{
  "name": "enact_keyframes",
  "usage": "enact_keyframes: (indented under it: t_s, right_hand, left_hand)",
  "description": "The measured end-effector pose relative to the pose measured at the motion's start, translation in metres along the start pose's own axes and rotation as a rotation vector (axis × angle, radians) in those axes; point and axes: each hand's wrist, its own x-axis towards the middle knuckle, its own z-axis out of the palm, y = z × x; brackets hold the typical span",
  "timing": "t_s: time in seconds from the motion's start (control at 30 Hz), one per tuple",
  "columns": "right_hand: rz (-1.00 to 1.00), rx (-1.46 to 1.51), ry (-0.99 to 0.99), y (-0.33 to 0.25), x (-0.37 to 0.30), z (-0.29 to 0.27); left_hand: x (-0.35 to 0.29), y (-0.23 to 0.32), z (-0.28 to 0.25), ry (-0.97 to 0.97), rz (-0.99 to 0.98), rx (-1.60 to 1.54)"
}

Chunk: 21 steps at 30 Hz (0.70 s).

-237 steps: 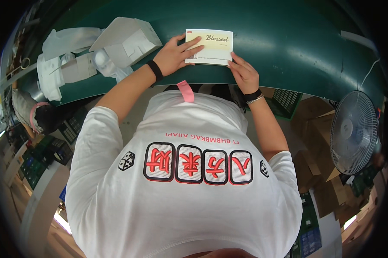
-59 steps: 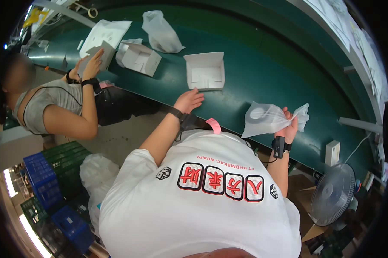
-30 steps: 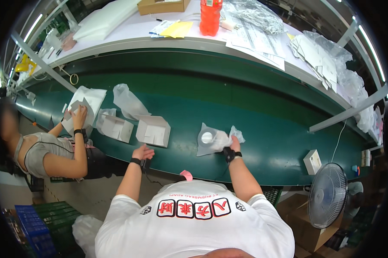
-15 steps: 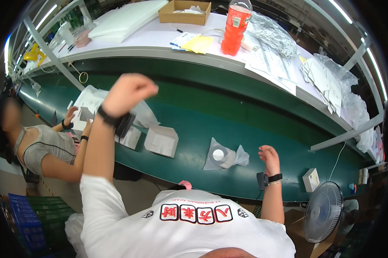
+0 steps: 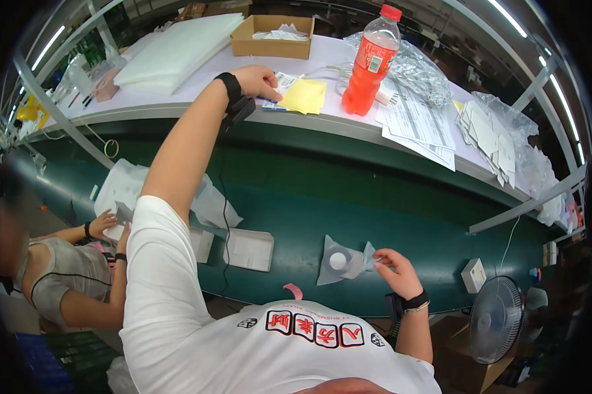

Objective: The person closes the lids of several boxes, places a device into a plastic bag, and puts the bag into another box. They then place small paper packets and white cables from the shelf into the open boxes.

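Observation:
On the raised shelf, my left hand (image 5: pixel 258 83) has its fingers bunched at the left edge of a yellow paper stack (image 5: pixel 304 96), over a blue-and-white leaflet (image 5: pixel 285 83). The hand hides whatever is pinched there, if anything. Below, on the green bench, a clear plastic bag (image 5: pixel 327 270) lies with a round white-topped item (image 5: pixel 338 261) inside. At the bag's gathered right end is my right hand (image 5: pixel 399 271), fingers slightly curled and apart, the tips at or against the plastic. An open white box (image 5: pixel 250 251) sits left of the bag.
A bottle of red drink (image 5: pixel 369 65) stands on the shelf, with printed sheets (image 5: pixel 422 121) to its right and a cardboard tray (image 5: pixel 270 44) behind. A fan (image 5: pixel 497 318) and small white box (image 5: pixel 473 276) are at right. Another person (image 5: pixel 66 282) works at left. A cable (image 5: pixel 224 197) hangs from my left wrist.
My left hand has risen forward from above the bench to the papers on the shelf. My right hand has moved left to the bag's end. The view has tilted up slightly.

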Motion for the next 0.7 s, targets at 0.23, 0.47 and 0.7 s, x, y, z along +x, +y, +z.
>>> enact_keyframes:
  t_s: [0.23,0.47,0.7]
  right_hand:
    - [-0.017,-0.142,-0.079,-0.017,0.007,0.014]
    - [-0.447,-0.210,-0.007,-0.141,0.053,-0.005]
    - [-0.683,-0.554,-0.118,-0.276,0.262,0.023]
  left_hand:
    - [-0.026,-0.006,-0.021,0.158,-0.025,-0.094]
    - [-0.097,-0.022,-0.001,0.382,0.113,-0.840]
    - [-0.195,-0.001,0.112,0.198,0.039,-1.375]
